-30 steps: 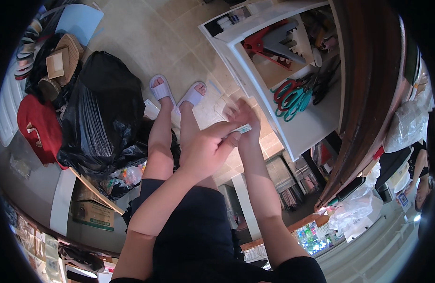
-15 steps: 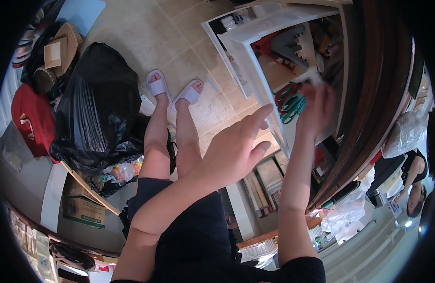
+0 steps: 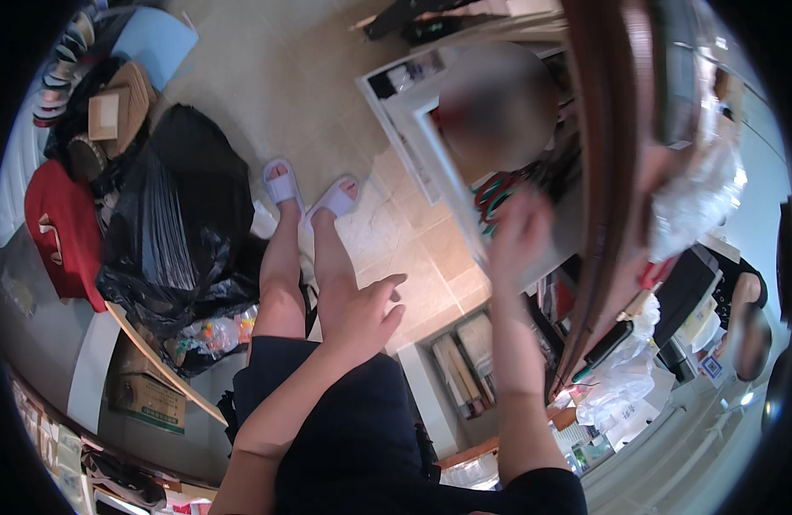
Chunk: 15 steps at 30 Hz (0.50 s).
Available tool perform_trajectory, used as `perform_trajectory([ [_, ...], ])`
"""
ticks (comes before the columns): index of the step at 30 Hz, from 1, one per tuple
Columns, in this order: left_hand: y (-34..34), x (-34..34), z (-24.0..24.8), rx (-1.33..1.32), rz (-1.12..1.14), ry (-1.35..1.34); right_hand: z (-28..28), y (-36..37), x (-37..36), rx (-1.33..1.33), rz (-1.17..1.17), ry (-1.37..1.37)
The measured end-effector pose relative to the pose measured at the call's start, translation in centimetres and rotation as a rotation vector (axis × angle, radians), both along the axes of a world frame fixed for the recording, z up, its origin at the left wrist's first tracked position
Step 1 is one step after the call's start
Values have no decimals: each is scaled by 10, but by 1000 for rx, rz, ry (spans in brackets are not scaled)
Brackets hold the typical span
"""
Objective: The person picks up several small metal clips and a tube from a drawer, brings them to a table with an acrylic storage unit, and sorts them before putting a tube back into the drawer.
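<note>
My left hand [image 3: 364, 318] hangs above my lap and legs, its fingers loosely bent and apart, with nothing in it. At the near end of a pulled-out white drawer [image 3: 466, 202], my right hand [image 3: 523, 230] is smeared by motion. Its fingers cannot be made out well, nor whether anything is between them. Right beside it in the drawer lie scissors with green and red handles [image 3: 492, 199], partly covered by the hand. Farther in, the drawer's contents are blurred.
A large black plastic bag [image 3: 185, 206] stands left of my legs, near a red bag [image 3: 63, 232] and a wooden box [image 3: 108, 116]. A dark wooden table edge [image 3: 615, 172] runs above the drawer. Books [image 3: 460, 369] stand in a low compartment. Another person [image 3: 743, 292] is at far right.
My left hand has drawn back from the drawer's side toward my lap. The right hand has shifted slightly nearer to me, still by the scissors. My view has turned a little.
</note>
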<state>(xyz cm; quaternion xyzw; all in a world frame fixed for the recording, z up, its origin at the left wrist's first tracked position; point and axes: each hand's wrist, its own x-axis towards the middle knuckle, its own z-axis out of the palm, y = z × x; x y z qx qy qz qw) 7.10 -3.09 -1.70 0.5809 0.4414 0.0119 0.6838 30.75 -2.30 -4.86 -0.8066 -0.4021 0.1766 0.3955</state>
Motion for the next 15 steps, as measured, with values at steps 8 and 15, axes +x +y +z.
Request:
perform_trajectory([
  [8,20,-52,87,227,-70,147,-36,-52,-54,-435,600,-322],
  [15,15,-118,128,443,11,356,-62,-13,3,-375,476,-7],
])
